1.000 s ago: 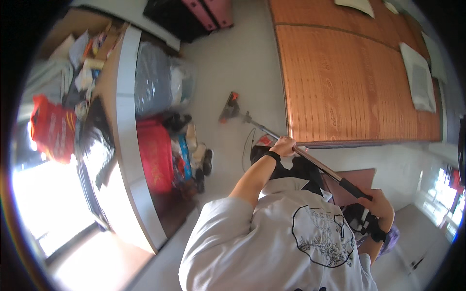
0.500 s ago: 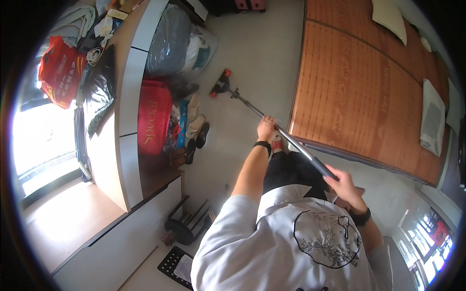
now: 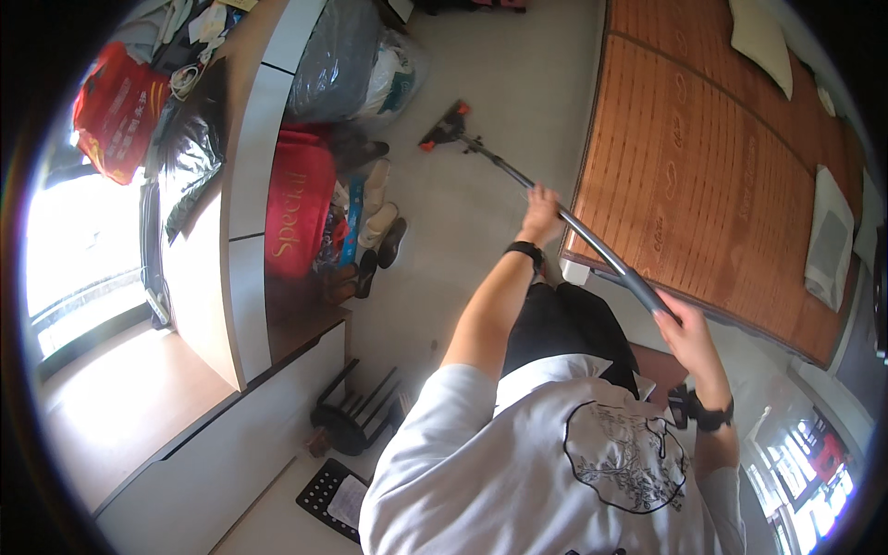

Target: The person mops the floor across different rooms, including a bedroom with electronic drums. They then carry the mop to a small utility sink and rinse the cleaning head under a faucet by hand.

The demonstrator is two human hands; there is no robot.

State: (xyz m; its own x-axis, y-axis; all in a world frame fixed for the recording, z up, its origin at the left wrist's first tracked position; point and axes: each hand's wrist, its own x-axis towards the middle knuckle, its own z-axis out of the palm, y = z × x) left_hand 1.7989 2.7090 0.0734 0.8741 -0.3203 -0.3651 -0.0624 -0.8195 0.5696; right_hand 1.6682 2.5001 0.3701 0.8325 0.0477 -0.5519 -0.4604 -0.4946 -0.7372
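A long-handled mop (image 3: 599, 250) slants from my body towards the far left, with a metallic pole and a dark grip. Its dark mop head (image 3: 446, 128), orange at both ends, rests on the pale floor (image 3: 499, 83). My left hand (image 3: 542, 218) is closed round the middle of the pole. Further back, my right hand (image 3: 683, 331) is wrapped round the dark grip at the upper end. Both wrists carry black bands.
At right, a bed with a brown woven mat (image 3: 684, 157) has its edge close to the pole. On the left stand shoes (image 3: 377, 222), a red bag (image 3: 301, 199) and plastic-wrapped bundles (image 3: 338, 65) in an open cabinet. A black stool (image 3: 347, 416) lies lower left.
The mop head has moved right and slightly away from me, its angle turned. Both hands have shifted right with the pole, and the left hand has also gone forward.
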